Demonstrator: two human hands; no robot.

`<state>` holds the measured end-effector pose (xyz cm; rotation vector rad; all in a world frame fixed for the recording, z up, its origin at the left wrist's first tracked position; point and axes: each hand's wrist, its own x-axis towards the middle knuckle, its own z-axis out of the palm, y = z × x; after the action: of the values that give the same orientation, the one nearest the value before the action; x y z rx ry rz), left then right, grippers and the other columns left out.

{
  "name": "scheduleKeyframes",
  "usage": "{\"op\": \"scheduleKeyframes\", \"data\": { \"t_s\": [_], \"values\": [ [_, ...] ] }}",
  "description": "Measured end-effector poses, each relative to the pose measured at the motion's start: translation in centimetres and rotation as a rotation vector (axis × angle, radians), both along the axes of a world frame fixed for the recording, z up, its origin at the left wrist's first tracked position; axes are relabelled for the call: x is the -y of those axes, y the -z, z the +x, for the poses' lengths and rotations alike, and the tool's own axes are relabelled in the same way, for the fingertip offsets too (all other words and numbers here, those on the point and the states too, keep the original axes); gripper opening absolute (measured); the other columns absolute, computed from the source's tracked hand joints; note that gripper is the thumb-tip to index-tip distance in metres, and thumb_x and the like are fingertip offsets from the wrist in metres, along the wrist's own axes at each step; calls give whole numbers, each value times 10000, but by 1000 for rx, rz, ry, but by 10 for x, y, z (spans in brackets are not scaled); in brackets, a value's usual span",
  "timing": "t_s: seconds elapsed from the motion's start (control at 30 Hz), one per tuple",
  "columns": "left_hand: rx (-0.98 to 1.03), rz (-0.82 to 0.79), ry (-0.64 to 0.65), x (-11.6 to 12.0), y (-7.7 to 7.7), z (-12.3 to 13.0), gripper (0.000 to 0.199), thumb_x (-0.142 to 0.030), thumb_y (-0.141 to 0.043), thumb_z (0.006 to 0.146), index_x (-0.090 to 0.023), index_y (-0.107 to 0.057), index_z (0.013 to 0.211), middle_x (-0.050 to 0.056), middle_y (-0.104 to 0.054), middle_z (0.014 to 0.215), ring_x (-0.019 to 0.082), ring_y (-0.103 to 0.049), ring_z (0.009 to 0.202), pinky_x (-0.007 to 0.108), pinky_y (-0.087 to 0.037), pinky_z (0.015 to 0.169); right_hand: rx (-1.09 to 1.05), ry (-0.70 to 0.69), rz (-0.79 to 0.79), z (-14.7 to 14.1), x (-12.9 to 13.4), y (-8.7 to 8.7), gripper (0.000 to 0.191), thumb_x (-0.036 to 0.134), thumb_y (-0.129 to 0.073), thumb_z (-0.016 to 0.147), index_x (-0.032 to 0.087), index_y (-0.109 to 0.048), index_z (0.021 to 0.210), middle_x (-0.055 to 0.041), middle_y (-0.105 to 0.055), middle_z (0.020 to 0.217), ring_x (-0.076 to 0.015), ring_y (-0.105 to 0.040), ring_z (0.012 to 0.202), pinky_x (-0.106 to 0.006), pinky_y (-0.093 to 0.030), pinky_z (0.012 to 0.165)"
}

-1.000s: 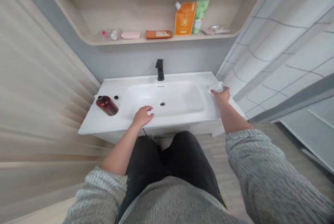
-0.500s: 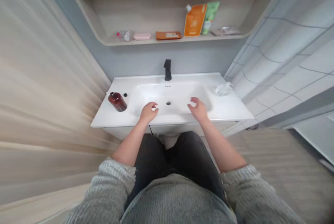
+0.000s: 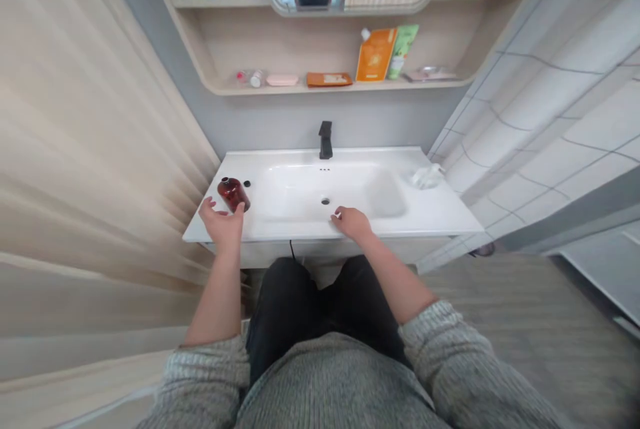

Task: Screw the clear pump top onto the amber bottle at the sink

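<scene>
While open, the left hand (image 3: 221, 226) sits just beside the brown bottle (image 3: 233, 194)

A glossy dark-amber bottle (image 3: 233, 194) lies on its side on the left end of the white washbasin (image 3: 300, 232), its dark neck pointing back and to the left. The left hand (image 3: 223, 226) is open directly in front of it, fingers spread, with the thumb at the bottle's near end. The right hand (image 3: 353, 222) sits loosely curled near the drain (image 3: 325, 201).
</scene>
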<state>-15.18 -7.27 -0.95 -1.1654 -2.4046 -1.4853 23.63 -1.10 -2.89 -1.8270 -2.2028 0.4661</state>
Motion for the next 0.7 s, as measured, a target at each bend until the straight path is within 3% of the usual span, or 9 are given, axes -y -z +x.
{"op": "scheduleKeyframes", "data": {
  "t_s": [0.03,0.1,0.23,0.4,0.57,0.7],
  "values": [
    [3,-36,11,-4,0,-8,890,-463,-920,779,-180,-477,1497,169,-611,1461,303,-684,1258,478,-558,1146,11,5,5,-1,1,-1,339,439,-632,1048,217,-824,1217,-173,-847,1093,-362,-777,1098,-420,-561,946],
    [32,-138,46,-14,2,-16,838,-478,-960,726,-184,-561,1402,171,-662,1399,352,-670,1319,517,-538,1176,27,9,13,-2,2,-3,322,423,-625,1049,225,-830,1198,-161,-850,1088,-348,-782,1086,-403,-561,927],
    [65,-286,59,-30,1,-20,568,-519,-907,786,-169,-663,1161,203,-746,1234,401,-737,1193,548,-581,1068,35,10,1,-1,4,-4,311,420,-617,1057,235,-835,1179,-146,-852,1109,-331,-787,1080,-382,-552,903],
    [45,-357,53,-46,-6,-25,528,-521,-891,786,-158,-692,1112,226,-781,1196,419,-764,1171,503,-602,998,83,1,-12,0,6,-7,327,427,-591,1074,224,-828,1173,-131,-850,1120,-290,-782,1088,-335,-529,908],
    [84,-349,17,-62,-7,-24,558,-491,-928,755,-162,-666,1121,241,-788,1203,436,-756,1185,505,-596,1010,141,1,-37,-2,8,-14,363,451,-567,1091,210,-826,1172,-140,-844,1144,-280,-775,1106,-318,-519,919],
    [110,-264,10,-64,0,-18,674,-421,-976,696,-181,-591,1195,193,-761,1245,393,-743,1194,515,-580,1060,146,-4,-43,-2,10,-17,369,445,-561,1097,206,-829,1182,-147,-843,1142,-287,-775,1108,-321,-517,910]
  ]
}}
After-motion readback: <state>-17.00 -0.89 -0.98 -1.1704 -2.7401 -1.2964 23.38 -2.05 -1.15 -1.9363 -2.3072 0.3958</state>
